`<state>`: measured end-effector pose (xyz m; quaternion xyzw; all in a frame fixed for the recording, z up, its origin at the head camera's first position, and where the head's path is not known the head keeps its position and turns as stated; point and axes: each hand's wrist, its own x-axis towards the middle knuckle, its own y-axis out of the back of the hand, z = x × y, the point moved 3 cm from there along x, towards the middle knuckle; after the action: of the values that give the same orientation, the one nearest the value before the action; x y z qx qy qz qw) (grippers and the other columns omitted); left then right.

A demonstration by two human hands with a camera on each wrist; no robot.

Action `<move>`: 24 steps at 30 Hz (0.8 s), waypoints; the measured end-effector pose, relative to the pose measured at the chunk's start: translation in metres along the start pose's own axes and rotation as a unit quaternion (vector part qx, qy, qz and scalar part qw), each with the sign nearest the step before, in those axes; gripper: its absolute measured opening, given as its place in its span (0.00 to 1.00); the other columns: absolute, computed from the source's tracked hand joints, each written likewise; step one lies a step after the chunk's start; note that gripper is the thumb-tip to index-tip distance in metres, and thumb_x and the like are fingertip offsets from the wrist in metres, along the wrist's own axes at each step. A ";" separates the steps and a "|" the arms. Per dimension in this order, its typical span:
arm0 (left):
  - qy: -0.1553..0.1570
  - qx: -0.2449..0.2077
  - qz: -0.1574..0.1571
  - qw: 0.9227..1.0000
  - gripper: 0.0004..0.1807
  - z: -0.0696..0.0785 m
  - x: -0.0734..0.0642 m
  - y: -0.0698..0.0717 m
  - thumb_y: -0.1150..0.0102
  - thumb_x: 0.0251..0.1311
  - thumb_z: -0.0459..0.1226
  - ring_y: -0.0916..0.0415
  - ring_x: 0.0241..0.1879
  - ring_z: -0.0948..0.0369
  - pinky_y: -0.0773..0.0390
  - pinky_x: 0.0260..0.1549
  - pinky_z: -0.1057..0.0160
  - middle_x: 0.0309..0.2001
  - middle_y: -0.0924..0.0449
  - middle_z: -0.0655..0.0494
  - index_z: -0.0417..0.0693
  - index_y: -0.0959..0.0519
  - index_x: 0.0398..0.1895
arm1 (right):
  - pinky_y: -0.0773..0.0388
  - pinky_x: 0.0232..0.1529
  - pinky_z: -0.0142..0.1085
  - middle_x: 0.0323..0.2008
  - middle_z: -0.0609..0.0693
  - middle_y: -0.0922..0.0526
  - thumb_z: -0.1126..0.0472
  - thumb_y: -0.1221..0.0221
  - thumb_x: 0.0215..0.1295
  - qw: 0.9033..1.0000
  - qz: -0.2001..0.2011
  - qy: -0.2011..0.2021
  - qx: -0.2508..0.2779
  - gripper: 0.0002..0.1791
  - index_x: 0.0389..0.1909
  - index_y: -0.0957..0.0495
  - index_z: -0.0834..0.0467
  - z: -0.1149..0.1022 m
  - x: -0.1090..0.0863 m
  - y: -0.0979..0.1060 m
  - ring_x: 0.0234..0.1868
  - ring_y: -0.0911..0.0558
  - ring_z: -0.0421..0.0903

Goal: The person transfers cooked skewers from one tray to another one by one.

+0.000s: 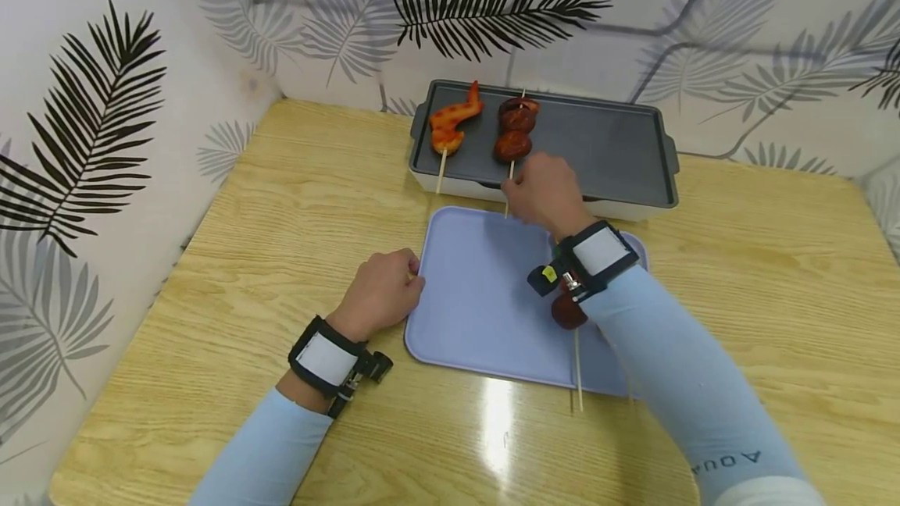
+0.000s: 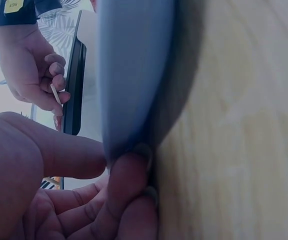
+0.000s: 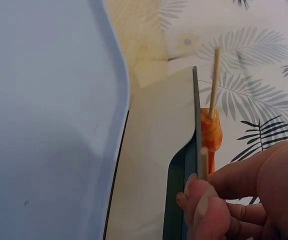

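Our left hand [image 1: 380, 295] pinches the blue tray [image 1: 478, 287] by its edge; our right hand [image 1: 544, 190] pinches a brown-glazed skewer [image 1: 514, 145] by its stick, on the griddle [image 1: 598, 147] just beyond. Beneath both, a wood-grain table [image 1: 316, 170]; beyond, leaf-patterned walls [image 1: 246, 14]. We count one tray, one griddle bearing two skewers, chicken-wing skewer [image 1: 450, 131] included, and at least one meat skewer [image 1: 568, 312] under our right wrist.
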<state>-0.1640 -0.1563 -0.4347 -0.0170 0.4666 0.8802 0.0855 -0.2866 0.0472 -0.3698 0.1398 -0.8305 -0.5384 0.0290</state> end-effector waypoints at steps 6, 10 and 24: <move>0.002 -0.002 0.002 1.000 0.09 0.001 0.000 0.001 0.45 0.63 0.36 0.31 0.16 0.61 0.35 0.16 0.65 0.16 0.30 0.56 0.37 0.21 0.37 | 0.33 0.24 0.36 0.18 0.52 0.17 0.56 0.46 0.66 0.998 -0.022 -0.022 0.050 0.20 0.22 0.14 0.63 0.001 -0.001 0.003 0.20 0.19 0.46; 0.003 -0.002 0.001 1.000 0.09 0.001 0.001 0.000 0.45 0.63 0.36 0.31 0.16 0.61 0.35 0.17 0.65 0.16 0.30 0.56 0.38 0.21 0.37 | 0.31 0.26 0.36 0.17 0.51 0.17 0.57 0.45 0.65 0.995 -0.032 -0.032 0.090 0.18 0.22 0.15 0.63 0.005 -0.003 0.001 0.22 0.19 0.47; -0.002 -0.002 0.004 1.000 0.08 0.002 -0.001 0.001 0.45 0.63 0.35 0.32 0.15 0.61 0.36 0.16 0.65 0.15 0.31 0.56 0.37 0.21 0.35 | 0.31 0.23 0.38 0.19 0.53 0.19 0.57 0.47 0.68 0.991 -0.019 -0.018 0.134 0.18 0.21 0.18 0.60 0.008 -0.029 0.000 0.23 0.22 0.49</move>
<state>-0.1626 -0.1552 -0.4330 -0.0129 0.4643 0.8817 0.0827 -0.2602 0.0617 -0.3698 0.1484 -0.8929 -0.4249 -0.0150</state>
